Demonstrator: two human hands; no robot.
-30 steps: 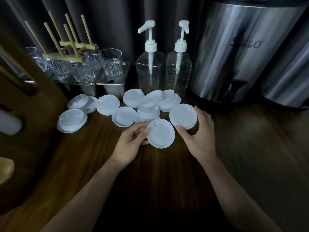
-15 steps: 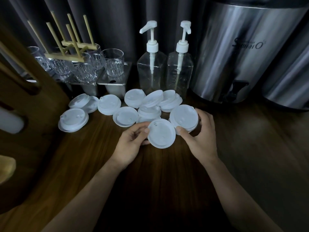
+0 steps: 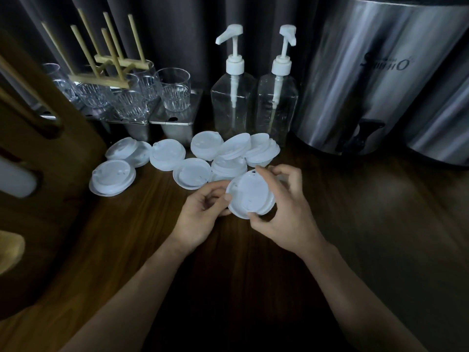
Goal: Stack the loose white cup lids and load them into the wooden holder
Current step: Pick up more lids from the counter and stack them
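Observation:
Two white cup lids (image 3: 250, 196) sit one on the other between my hands, just above the dark wooden counter. My left hand (image 3: 203, 219) pinches their left rim with thumb and fingers. My right hand (image 3: 281, 209) grips them from the right, thumb at the near edge and fingers curled over the far edge. Several loose white lids (image 3: 193, 171) lie scattered behind, with a small pile (image 3: 113, 177) at the left. The wooden holder (image 3: 50, 158) rises at the far left, close to the camera, with slots in its side.
Two clear pump bottles (image 3: 234, 97) stand behind the lids. A large steel urn (image 3: 375, 72) fills the right back. Glass tumblers (image 3: 175, 90) and a wooden peg rack (image 3: 109, 64) sit on steel containers at the back left.
My right hand picked up the lid that lay at the right and brought it left onto the lid my left hand holds. The camera view shifted slightly.

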